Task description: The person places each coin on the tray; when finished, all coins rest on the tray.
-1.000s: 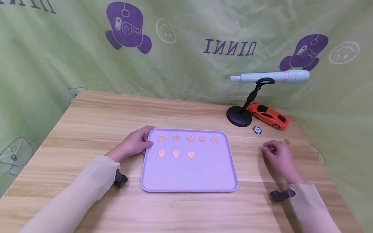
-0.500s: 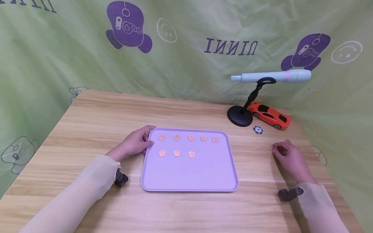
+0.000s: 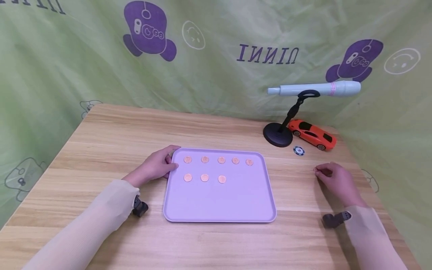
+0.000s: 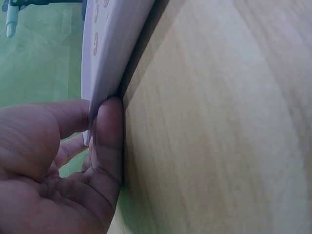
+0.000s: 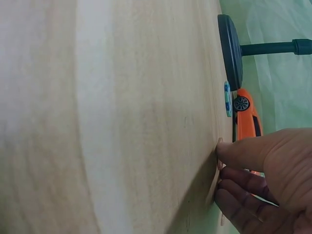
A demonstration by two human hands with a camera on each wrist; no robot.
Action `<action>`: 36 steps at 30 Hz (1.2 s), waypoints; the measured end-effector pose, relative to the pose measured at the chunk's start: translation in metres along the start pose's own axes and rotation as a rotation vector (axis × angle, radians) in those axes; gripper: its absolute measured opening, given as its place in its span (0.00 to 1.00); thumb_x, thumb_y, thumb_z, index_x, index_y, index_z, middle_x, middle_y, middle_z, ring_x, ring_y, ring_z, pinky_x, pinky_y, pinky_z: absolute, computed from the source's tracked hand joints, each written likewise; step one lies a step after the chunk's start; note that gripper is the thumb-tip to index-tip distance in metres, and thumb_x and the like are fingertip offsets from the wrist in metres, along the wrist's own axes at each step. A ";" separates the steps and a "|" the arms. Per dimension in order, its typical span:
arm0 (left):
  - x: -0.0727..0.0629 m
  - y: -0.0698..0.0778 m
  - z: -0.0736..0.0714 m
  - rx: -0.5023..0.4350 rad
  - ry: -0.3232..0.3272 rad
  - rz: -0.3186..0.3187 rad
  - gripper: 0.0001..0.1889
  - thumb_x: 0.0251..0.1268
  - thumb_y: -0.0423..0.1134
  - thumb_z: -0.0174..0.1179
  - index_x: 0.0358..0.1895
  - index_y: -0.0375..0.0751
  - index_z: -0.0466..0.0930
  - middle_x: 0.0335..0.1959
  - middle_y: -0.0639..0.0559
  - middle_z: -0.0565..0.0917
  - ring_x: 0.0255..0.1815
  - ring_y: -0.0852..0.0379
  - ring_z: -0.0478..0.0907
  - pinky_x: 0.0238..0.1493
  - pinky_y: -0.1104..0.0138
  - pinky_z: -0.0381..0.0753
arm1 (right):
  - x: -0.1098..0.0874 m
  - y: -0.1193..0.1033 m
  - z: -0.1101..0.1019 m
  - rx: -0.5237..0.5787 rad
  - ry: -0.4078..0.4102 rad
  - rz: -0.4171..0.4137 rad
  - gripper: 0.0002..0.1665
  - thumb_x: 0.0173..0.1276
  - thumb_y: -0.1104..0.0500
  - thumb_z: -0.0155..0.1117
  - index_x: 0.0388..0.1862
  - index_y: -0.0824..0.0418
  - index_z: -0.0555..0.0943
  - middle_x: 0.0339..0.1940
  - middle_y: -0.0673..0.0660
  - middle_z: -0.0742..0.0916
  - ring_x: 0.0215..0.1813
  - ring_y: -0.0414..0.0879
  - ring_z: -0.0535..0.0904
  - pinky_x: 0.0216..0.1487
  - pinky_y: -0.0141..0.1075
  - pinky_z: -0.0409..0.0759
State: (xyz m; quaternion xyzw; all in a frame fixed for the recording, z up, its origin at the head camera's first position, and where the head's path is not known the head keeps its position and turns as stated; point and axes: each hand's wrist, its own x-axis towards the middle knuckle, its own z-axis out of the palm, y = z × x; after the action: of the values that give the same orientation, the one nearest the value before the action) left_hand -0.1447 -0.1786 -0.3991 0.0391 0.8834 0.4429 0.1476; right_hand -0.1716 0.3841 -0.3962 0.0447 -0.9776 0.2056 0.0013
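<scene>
My left hand (image 3: 156, 164) grips the left rim of a lilac tray (image 3: 219, 206), thumb over the edge and fingers beneath it in the left wrist view. Copper coins lie flat on the tray: a back row with a coin (image 3: 221, 160) at its middle, and a shorter second row ending at another coin (image 3: 221, 179). Right of the tray, my right hand (image 3: 338, 182) is low over the tabletop, thumb and fingertips pinching a coin (image 5: 220, 147). Only the coin's thin edge shows; whether it touches the wood, I cannot tell.
Behind the right hand lie a blue-and-white poker chip (image 3: 299, 150) and an orange toy car (image 3: 313, 135). A black stand (image 3: 278, 134) holds a light-blue toy microphone (image 3: 317, 89). A green printed curtain (image 3: 216, 82) hangs along the back of the wooden table (image 3: 135, 131).
My right hand has shifted rightward, and a coin now shows at its fingertips. A coin seen lying beside that hand earlier is now out of sight. Left hand and tray stay put.
</scene>
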 end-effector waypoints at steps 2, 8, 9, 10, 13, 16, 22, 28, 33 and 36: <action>0.000 0.000 0.000 0.002 -0.001 -0.003 0.33 0.72 0.29 0.61 0.79 0.38 0.63 0.35 0.43 0.75 0.27 0.57 0.77 0.30 0.66 0.89 | 0.002 0.000 -0.001 -0.003 -0.014 0.012 0.15 0.75 0.64 0.65 0.53 0.74 0.84 0.50 0.74 0.86 0.52 0.68 0.83 0.54 0.64 0.82; 0.000 0.000 0.000 0.007 -0.002 0.000 0.33 0.72 0.29 0.61 0.79 0.37 0.63 0.35 0.43 0.75 0.27 0.57 0.77 0.30 0.66 0.89 | 0.007 -0.002 -0.003 0.005 -0.056 0.039 0.18 0.76 0.63 0.63 0.57 0.74 0.82 0.54 0.76 0.86 0.54 0.69 0.82 0.56 0.64 0.82; 0.000 0.000 0.000 0.007 -0.002 0.001 0.33 0.72 0.29 0.61 0.79 0.37 0.63 0.35 0.43 0.75 0.27 0.57 0.77 0.30 0.66 0.89 | 0.007 -0.002 -0.003 0.006 -0.064 0.042 0.18 0.76 0.63 0.63 0.58 0.74 0.82 0.54 0.76 0.86 0.54 0.69 0.82 0.56 0.64 0.82; 0.000 0.000 0.000 0.007 -0.002 0.000 0.33 0.72 0.29 0.61 0.79 0.37 0.63 0.35 0.43 0.75 0.27 0.57 0.77 0.30 0.66 0.89 | 0.008 -0.003 -0.003 0.008 -0.070 0.045 0.18 0.76 0.63 0.63 0.59 0.74 0.81 0.54 0.76 0.85 0.54 0.69 0.82 0.56 0.64 0.82; 0.000 0.001 0.000 0.007 -0.003 -0.002 0.33 0.73 0.29 0.61 0.79 0.37 0.63 0.35 0.43 0.75 0.28 0.57 0.77 0.30 0.66 0.89 | 0.009 -0.005 -0.003 0.005 -0.077 0.052 0.18 0.76 0.64 0.63 0.60 0.74 0.81 0.54 0.75 0.86 0.54 0.68 0.82 0.57 0.63 0.83; -0.001 0.000 0.000 0.008 -0.003 -0.005 0.33 0.73 0.30 0.60 0.79 0.38 0.63 0.35 0.43 0.75 0.28 0.57 0.77 0.31 0.66 0.89 | 0.010 -0.007 -0.003 -0.007 -0.082 0.053 0.19 0.76 0.64 0.63 0.60 0.74 0.80 0.53 0.75 0.85 0.53 0.67 0.82 0.56 0.63 0.84; -0.002 0.001 0.001 0.011 -0.001 -0.009 0.33 0.73 0.30 0.61 0.79 0.37 0.62 0.36 0.42 0.75 0.28 0.56 0.77 0.31 0.66 0.88 | 0.014 -0.008 -0.005 0.008 -0.136 0.066 0.20 0.77 0.63 0.62 0.60 0.76 0.78 0.52 0.75 0.85 0.52 0.65 0.82 0.55 0.60 0.84; -0.002 0.001 0.000 0.012 0.001 -0.001 0.34 0.73 0.30 0.61 0.79 0.37 0.62 0.35 0.43 0.75 0.27 0.57 0.76 0.30 0.66 0.88 | 0.012 -0.003 -0.006 0.041 -0.162 0.108 0.19 0.77 0.61 0.63 0.57 0.75 0.78 0.48 0.72 0.85 0.49 0.60 0.82 0.45 0.40 0.83; -0.002 0.002 0.000 0.011 0.000 0.001 0.34 0.73 0.30 0.61 0.80 0.38 0.62 0.35 0.43 0.75 0.27 0.57 0.76 0.30 0.66 0.89 | 0.008 -0.005 -0.006 0.060 -0.123 0.097 0.19 0.78 0.58 0.64 0.56 0.73 0.80 0.49 0.71 0.86 0.50 0.60 0.82 0.44 0.32 0.78; -0.002 0.002 0.000 0.009 -0.001 -0.002 0.34 0.73 0.30 0.61 0.80 0.38 0.62 0.36 0.43 0.75 0.28 0.57 0.76 0.31 0.66 0.89 | 0.006 -0.006 -0.004 0.067 -0.094 0.074 0.19 0.79 0.56 0.64 0.57 0.70 0.81 0.49 0.69 0.87 0.49 0.57 0.82 0.41 0.27 0.78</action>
State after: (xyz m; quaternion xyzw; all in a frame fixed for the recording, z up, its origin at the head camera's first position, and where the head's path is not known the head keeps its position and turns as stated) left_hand -0.1432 -0.1779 -0.3971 0.0393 0.8853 0.4390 0.1484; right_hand -0.1773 0.3793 -0.3901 0.0182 -0.9701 0.2360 -0.0539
